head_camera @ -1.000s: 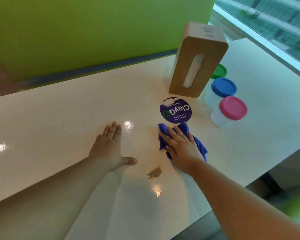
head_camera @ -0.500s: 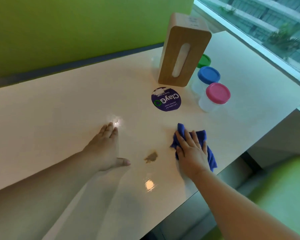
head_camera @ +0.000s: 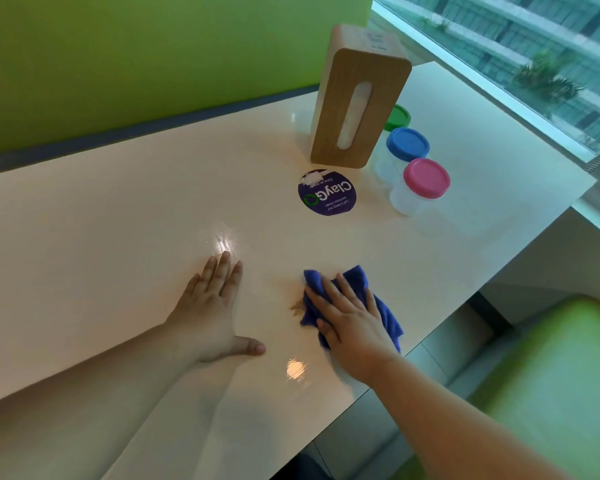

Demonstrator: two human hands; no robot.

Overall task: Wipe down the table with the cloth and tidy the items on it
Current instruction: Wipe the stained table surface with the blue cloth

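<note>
1. Bench: glossy white; green wall beyond grips, window rightward.
2. Right grip: fingers straight, pressing blue cloth underneath; brown stain just left.
3. Left grip: flat on bench, holding nothing.

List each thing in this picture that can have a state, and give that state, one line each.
left hand, open, flat on the table
right hand, open, pressing the cloth
cloth, crumpled, its edge over the brown stain
brown stain, partly covered
tissue box, standing on end
pink-lidded jar, closed
blue-lidded jar, closed
green-lidded jar, closed, mostly hidden behind the tissue box
</note>
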